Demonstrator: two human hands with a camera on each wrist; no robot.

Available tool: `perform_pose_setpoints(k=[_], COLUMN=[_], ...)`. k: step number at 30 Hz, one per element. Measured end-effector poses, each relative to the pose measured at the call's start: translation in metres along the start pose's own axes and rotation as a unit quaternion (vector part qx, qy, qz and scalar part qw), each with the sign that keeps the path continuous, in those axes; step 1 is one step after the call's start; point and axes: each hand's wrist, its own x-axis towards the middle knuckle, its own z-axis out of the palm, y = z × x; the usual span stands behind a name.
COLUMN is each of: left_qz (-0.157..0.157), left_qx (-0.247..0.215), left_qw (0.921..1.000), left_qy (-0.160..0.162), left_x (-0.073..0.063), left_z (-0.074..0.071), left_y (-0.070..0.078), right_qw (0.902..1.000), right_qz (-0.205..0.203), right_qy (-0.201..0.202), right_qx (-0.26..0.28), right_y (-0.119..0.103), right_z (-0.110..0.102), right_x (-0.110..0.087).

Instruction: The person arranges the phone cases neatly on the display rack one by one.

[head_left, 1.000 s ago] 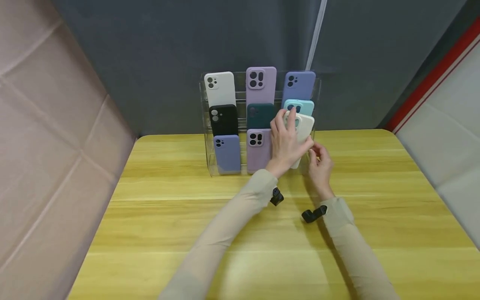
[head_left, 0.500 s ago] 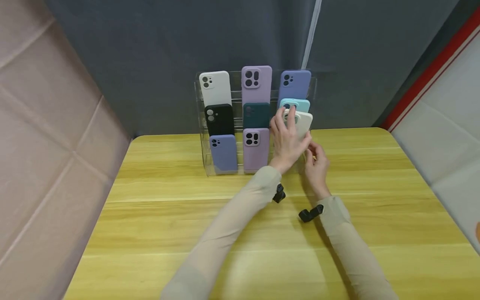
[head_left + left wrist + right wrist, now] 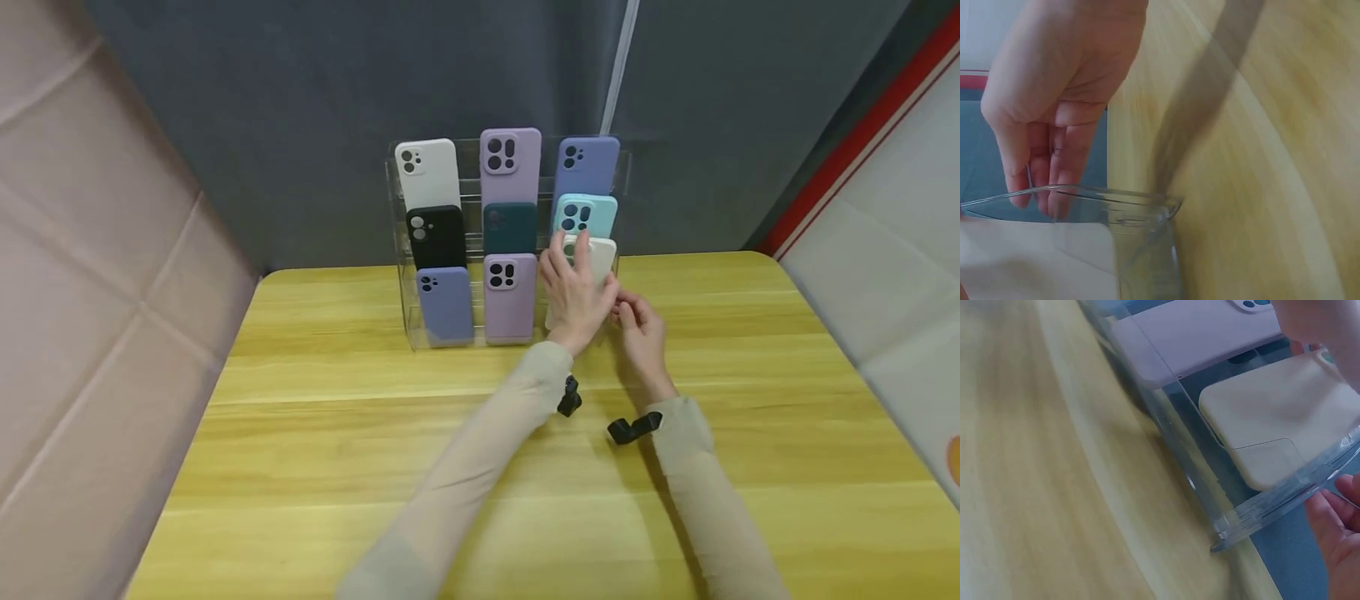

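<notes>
A white phone case (image 3: 603, 257) stands in the lowest right slot of a clear acrylic rack (image 3: 1254, 519). My left hand (image 3: 576, 296) grips the case, its fingers over the camera end and left side, its thumb at the right edge. In the right wrist view, the case's (image 3: 1272, 419) bottom end is behind the clear front lip, somewhat tilted. My right hand (image 3: 642, 337) pinches the rack's right side panel, as the left wrist view also shows. Just above is a cyan phone case (image 3: 600, 212). A light purple case (image 3: 510, 308) stands to the left.
Other cases fill the rack's left and middle columns: white (image 3: 435, 183), black (image 3: 437, 237), blue-violet (image 3: 446, 312), dark green (image 3: 510, 229) and another light purple one (image 3: 517, 179). A blue-violet case (image 3: 592, 171) is at upper right. The rack stands at the wooden table's (image 3: 337, 467) back edge, before a grey curtain.
My left hand has lowered the white case into the bottom right slot, uncovering more of the cyan case. My right hand stays at the rack's side. The head view has shifted slightly.
</notes>
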Motion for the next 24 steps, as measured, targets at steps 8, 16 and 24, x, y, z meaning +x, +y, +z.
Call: perform_pose_setpoints(k=[8, 16, 24], left_qz=[-0.045, -0.051, -0.051], left_qx=[-0.002, 0.027, 0.060], left_qw=[0.9990, 0.9983, 0.9968], left_qy=[-0.002, 0.001, -0.011], left_x=[-0.012, -0.021, -0.019], left_z=[0.004, 0.006, -0.004], left_y=[-0.001, -0.001, 0.000], right_qw=[0.9999, 0.9994, 0.9991], right_qz=[0.006, 0.030, 0.031], right_qy=[0.008, 0.013, 0.000], right_qx=[0.004, -0.002, 0.030], right_y=[0.002, 0.005, 0.004], right_z=[-0.001, 0.001, 0.003], right_x=[-0.004, -0.005, -0.005])
